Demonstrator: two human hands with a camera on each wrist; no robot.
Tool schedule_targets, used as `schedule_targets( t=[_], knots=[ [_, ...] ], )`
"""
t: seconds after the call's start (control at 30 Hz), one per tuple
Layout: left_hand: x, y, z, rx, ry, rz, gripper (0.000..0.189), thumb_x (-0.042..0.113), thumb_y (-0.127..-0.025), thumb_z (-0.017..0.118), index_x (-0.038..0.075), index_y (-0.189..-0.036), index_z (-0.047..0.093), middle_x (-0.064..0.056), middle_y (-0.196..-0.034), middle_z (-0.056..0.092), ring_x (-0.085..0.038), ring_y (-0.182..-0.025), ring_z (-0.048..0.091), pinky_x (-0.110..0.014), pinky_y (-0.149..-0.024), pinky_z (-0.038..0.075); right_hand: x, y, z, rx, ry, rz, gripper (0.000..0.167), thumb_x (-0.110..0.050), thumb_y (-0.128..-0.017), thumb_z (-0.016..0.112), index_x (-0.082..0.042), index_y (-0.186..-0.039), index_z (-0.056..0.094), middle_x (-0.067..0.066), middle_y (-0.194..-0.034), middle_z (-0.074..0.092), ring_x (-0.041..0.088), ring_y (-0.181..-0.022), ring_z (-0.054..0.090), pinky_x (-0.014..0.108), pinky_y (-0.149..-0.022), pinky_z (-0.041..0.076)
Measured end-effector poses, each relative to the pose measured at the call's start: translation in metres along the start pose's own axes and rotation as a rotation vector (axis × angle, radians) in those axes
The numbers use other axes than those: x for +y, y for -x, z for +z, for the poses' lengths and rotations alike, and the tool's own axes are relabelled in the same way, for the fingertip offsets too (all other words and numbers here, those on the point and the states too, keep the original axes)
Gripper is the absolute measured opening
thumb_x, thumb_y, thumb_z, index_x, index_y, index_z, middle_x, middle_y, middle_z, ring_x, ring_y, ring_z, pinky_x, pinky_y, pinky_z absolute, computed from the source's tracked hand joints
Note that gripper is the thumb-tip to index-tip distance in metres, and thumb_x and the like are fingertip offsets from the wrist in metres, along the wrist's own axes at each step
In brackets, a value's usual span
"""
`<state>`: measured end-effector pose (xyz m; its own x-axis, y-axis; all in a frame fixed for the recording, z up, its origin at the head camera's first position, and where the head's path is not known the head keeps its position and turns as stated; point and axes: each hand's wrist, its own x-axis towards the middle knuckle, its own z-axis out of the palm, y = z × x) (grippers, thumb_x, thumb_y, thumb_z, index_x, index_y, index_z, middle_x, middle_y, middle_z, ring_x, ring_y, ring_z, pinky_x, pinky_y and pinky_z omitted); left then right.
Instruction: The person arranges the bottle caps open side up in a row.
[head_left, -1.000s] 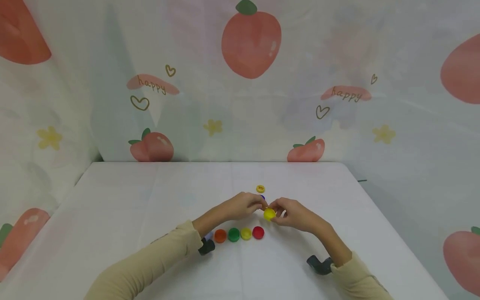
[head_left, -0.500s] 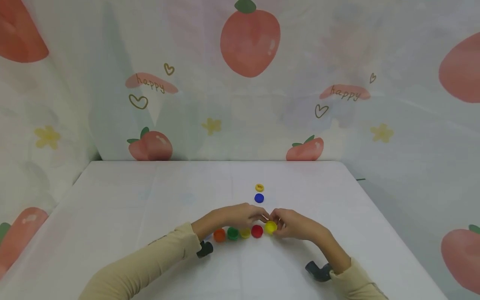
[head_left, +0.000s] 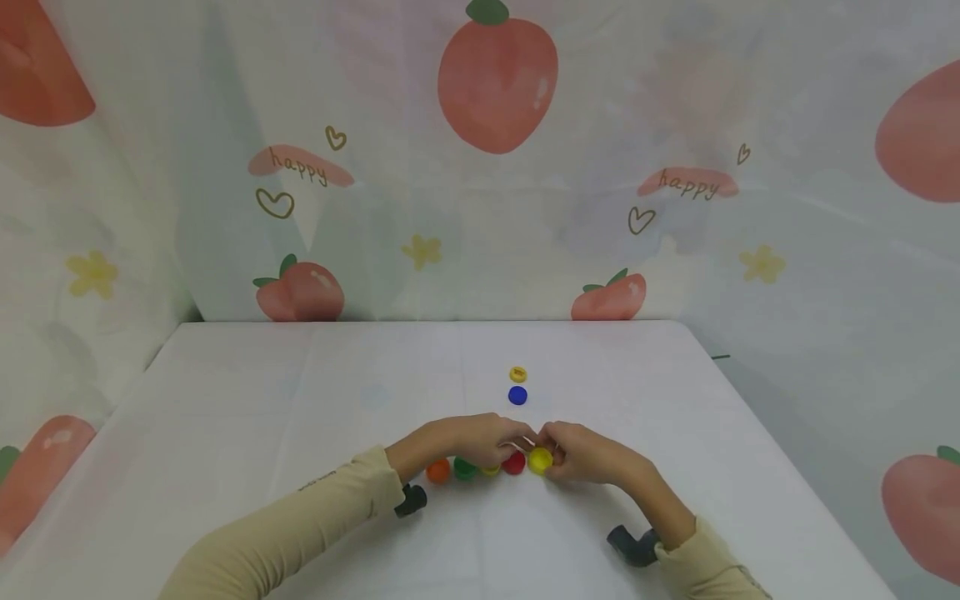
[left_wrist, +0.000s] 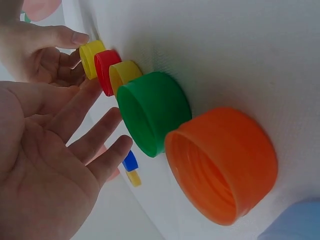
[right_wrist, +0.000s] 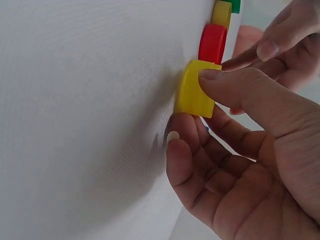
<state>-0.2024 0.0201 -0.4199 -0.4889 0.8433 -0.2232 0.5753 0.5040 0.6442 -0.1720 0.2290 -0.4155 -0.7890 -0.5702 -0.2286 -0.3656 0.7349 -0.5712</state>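
My right hand (head_left: 588, 452) pinches a bright yellow bottle cap (right_wrist: 195, 92) between thumb and fingers at the right end of a row of caps. Left of it in the row come a red cap (head_left: 513, 463), a duller yellow cap (left_wrist: 125, 75), a green cap (left_wrist: 155, 112) and an orange cap (left_wrist: 225, 165). My left hand (head_left: 480, 437) hovers over the row, its fingers extended toward the red and yellow caps and gripping nothing. Whether its fingertips touch a cap cannot be told. In the head view it partly covers the green and duller yellow caps.
Farther back on the white tabletop (head_left: 337, 375) lie a blue cap (head_left: 517, 396) and a small yellow cap (head_left: 518, 374). Past the orange cap, a light blue cap (left_wrist: 295, 225) shows at the left wrist view's edge. A fruit-patterned curtain (head_left: 495, 233) hangs behind.
My right hand has brought the bright yellow cap nearer to me, down beside the red one. My left hand has come along toward the row, uncovering the blue cap behind.
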Motion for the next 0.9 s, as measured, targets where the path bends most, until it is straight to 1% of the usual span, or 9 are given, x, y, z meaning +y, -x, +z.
schedule_targets(
  t=[0.1,0.17,0.27,0.33,0.4,0.53,0.63,0.77,0.9],
  knots=[
    [0.001,0.0,0.0,-0.002,0.002,-0.003,0.043,-0.001,-0.092,0.044,0.01,-0.134,0.05,0.002,-0.127,0.058,-0.005,-0.073,0.053,-0.018,-0.066,0.043,0.0,0.0,0.001,0.005,-0.002,0.007,0.029,0.0,-0.078,0.072,-0.003,-0.102,0.057,0.002,-0.08,0.054,0.015,-0.07,0.049,0.023,-0.064,0.047],
    [0.001,0.0,0.0,0.001,-0.001,-0.008,0.043,0.0,-0.093,0.044,0.011,-0.134,0.05,0.003,-0.127,0.058,-0.006,-0.071,0.051,-0.018,-0.068,0.043,0.0,0.001,0.001,0.004,0.0,0.009,0.029,0.0,-0.078,0.072,-0.003,-0.102,0.057,0.002,-0.08,0.054,0.015,-0.07,0.049,0.023,-0.064,0.046],
    [0.002,0.0,-0.001,0.018,-0.011,-0.026,0.039,0.003,-0.095,0.046,0.012,-0.133,0.051,0.004,-0.125,0.059,-0.004,-0.077,0.053,-0.017,-0.074,0.044,0.0,0.001,0.001,-0.003,0.004,0.002,0.031,-0.001,-0.078,0.073,-0.002,-0.105,0.057,0.002,-0.081,0.053,0.016,-0.071,0.05,0.024,-0.064,0.047],
    [0.002,-0.001,-0.002,0.047,-0.013,-0.051,0.038,0.006,-0.095,0.048,0.014,-0.132,0.053,0.004,-0.124,0.059,-0.003,-0.084,0.053,-0.017,-0.079,0.044,0.001,0.001,0.001,-0.012,0.007,0.0,0.034,-0.003,-0.078,0.074,-0.002,-0.107,0.056,0.002,-0.083,0.054,0.016,-0.073,0.05,0.024,-0.066,0.048],
    [0.002,-0.001,-0.004,0.094,-0.022,-0.066,0.036,0.007,-0.095,0.049,0.014,-0.13,0.055,0.002,-0.124,0.059,-0.005,-0.086,0.055,-0.017,-0.079,0.046,0.001,0.001,0.0,-0.016,0.011,0.008,0.036,-0.007,-0.078,0.075,-0.002,-0.109,0.056,0.001,-0.085,0.054,0.016,-0.074,0.051,0.024,-0.067,0.048],
    [0.001,-0.003,-0.011,0.217,-0.057,-0.106,0.033,0.009,-0.094,0.054,0.011,-0.127,0.058,-0.002,-0.124,0.059,-0.013,-0.101,0.058,-0.022,-0.085,0.047,0.002,0.001,-0.003,0.006,0.028,0.025,0.036,-0.016,-0.081,0.074,-0.003,-0.11,0.058,0.0,-0.087,0.056,0.015,-0.077,0.052,0.025,-0.068,0.049],
    [0.001,-0.002,-0.017,0.291,-0.073,-0.148,0.032,0.013,-0.092,0.06,0.009,-0.124,0.059,-0.007,-0.122,0.06,-0.019,-0.112,0.055,-0.027,-0.089,0.046,0.002,0.001,-0.006,0.05,0.047,0.02,0.036,-0.022,-0.083,0.072,-0.003,-0.11,0.058,0.002,-0.09,0.058,0.014,-0.077,0.053,0.025,-0.068,0.05],
    [0.002,-0.001,-0.024,0.357,-0.07,-0.214,0.037,0.018,-0.087,0.069,0.008,-0.122,0.059,-0.01,-0.118,0.06,-0.022,-0.108,0.057,-0.027,-0.083,0.049,0.0,0.0,-0.011,0.148,0.056,0.005,0.037,-0.023,-0.086,0.07,-0.003,-0.114,0.058,0.004,-0.098,0.06,0.015,-0.082,0.056,0.025,-0.071,0.05],
    [0.002,-0.001,-0.03,0.402,-0.065,-0.268,0.041,0.019,-0.085,0.072,0.008,-0.122,0.059,-0.012,-0.118,0.06,-0.023,-0.107,0.057,-0.027,-0.081,0.051,-0.002,-0.006,-0.016,0.272,0.036,-0.014,0.038,-0.02,-0.086,0.07,-0.004,-0.118,0.057,0.009,-0.106,0.061,0.018,-0.089,0.058,0.029,-0.073,0.052]
  ],
)
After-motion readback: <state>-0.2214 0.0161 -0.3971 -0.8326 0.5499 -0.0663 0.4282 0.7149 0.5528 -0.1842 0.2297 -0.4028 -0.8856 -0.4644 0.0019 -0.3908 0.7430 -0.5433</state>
